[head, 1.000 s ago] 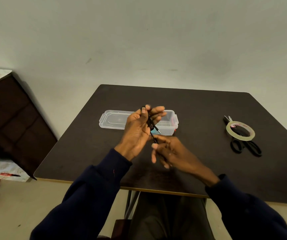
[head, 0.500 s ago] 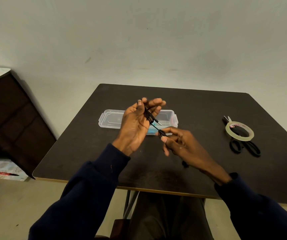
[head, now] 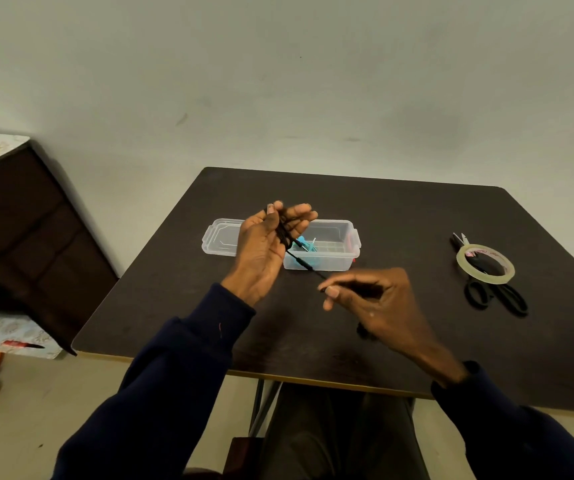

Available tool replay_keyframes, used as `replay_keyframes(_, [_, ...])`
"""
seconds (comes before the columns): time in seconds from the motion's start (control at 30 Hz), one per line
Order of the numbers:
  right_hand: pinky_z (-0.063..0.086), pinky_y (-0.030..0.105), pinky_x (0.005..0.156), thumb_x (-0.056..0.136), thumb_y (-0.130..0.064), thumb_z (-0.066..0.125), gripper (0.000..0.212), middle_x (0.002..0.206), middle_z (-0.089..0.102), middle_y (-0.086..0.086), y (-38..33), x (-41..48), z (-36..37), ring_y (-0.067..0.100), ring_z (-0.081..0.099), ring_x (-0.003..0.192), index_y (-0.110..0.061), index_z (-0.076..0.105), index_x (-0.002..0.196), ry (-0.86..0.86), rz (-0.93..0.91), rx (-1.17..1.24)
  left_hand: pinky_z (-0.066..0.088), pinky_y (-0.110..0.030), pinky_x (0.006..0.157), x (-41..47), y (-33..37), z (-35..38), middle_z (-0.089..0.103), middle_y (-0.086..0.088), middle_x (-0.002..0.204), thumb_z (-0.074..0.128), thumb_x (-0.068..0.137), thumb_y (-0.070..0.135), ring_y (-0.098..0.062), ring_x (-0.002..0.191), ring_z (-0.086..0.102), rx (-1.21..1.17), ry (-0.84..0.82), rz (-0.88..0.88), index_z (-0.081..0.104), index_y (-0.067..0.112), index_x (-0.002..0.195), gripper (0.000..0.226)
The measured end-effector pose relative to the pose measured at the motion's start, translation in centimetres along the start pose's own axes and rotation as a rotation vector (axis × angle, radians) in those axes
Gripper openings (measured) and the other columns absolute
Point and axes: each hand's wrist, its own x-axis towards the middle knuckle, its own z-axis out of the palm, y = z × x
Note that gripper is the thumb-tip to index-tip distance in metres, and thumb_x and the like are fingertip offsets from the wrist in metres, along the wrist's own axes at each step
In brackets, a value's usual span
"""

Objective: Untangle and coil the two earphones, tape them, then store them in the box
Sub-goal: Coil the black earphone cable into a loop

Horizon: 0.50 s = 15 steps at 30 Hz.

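Right hand [head: 372, 299]: nearest the body, low over the table [head: 399, 209]; thumb and forefinger pinched the loose end of the black earphone [head: 301, 261].
Left hand [head: 264, 247]: raised, palm up, fingers curled round the coiled part of that cable.
Cable: ran taut between both hands, in front of the box [head: 327, 263].
Box: clear and open, with a blue earphone [head: 304, 244] inside.
Lid [head: 221, 237]: just left of the box.
Tape roll [head: 486, 279]: far right, lying on the scissors [head: 498, 289].

Wearing dark navy long-sleeved top, with left sleeve [head: 160, 386] and right sleeve [head: 510, 434] closing in banded cuffs. Showing reddish thread [head: 220, 330] near left cuff. Wearing dark grey trousers [head: 334, 434]. Leaving left hand [head: 261, 254] and right hand [head: 382, 306] bare.
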Motion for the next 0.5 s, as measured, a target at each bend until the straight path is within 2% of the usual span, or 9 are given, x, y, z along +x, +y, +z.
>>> replay_keyframes(0.07, [0.059,0.025,0.075,0.091,-0.016,0.07,0.014,0.085,0.077,-0.001,-0.9,-0.1,-0.2,0.017,0.075,0.08,-0.01,0.077,0.101,-0.124,0.005,0.006,0.056,-0.038,0.098,0.2,-0.3,-0.2,0.075,-0.019,0.102,0.036,0.109,0.016,-0.038,0.105,0.07,0.064,-0.019,0.007,0.056,0.009,0.096,0.025])
replay_keyframes(0.17, [0.058,0.023,0.073,0.09,-0.011,0.073,0.013,0.087,0.075,-0.002,-2.6,0.5,-0.6,0.017,0.074,0.08,-0.006,0.077,0.1,-0.232,-0.036,-0.024,0.059,-0.035,0.087,0.0,-1.0,0.0,0.074,-0.018,0.093,0.031,0.11,0.014,-0.033,0.091,0.073,0.227,-0.049,-0.046,0.056,0.008,0.093,0.03])
replay_keyframes(0.23, [0.057,0.021,0.073,0.089,-0.007,0.074,0.012,0.086,0.075,-0.004,-3.8,1.5,-1.4,0.017,0.074,0.078,-0.005,0.077,0.1,-0.223,-0.069,-0.045,0.06,-0.032,0.074,-0.6,-1.5,0.4,0.073,-0.012,0.08,0.032,0.109,0.013,-0.025,0.075,0.072,0.379,-0.091,-0.091,0.057,0.008,0.091,0.031])
replay_keyframes(0.33, [0.058,0.024,0.071,0.091,-0.004,0.071,0.01,0.08,0.076,0.0,-5.2,4.0,-3.0,0.017,0.074,0.073,-0.004,0.077,0.1,-0.132,-0.142,-0.073,0.047,-0.031,0.057,-1.6,-2.3,0.8,0.062,-0.006,0.067,0.038,0.102,0.027,-0.02,0.057,0.058,0.536,-0.204,-0.154,0.059,0.008,0.087,0.032])
replay_keyframes(0.43, [0.057,0.021,0.074,0.093,-0.008,0.069,0.01,0.074,0.074,0.004,-5.0,6.7,-4.5,0.011,0.073,0.072,-0.005,0.077,0.099,0.02,-0.138,-0.087,0.03,-0.025,0.051,-2.6,-2.2,1.6,0.039,-0.003,0.068,0.028,0.108,0.049,-0.011,0.054,0.036,0.396,-0.371,-0.332,0.052,0.013,0.082,0.05])
replay_keyframes(0.5, [0.051,0.014,0.068,0.095,-0.007,0.068,0.012,0.074,0.073,0.009,-3.9,8.1,-5.1,0.005,0.068,0.067,0.0,0.076,0.101,0.078,-0.101,-0.072,0.023,-0.02,0.049,-3.1,-1.6,2.0,0.033,0.003,0.064,0.022,0.109,0.047,-0.005,0.052,0.026,0.225,-0.466,-0.438,0.047,0.014,0.079,0.051])
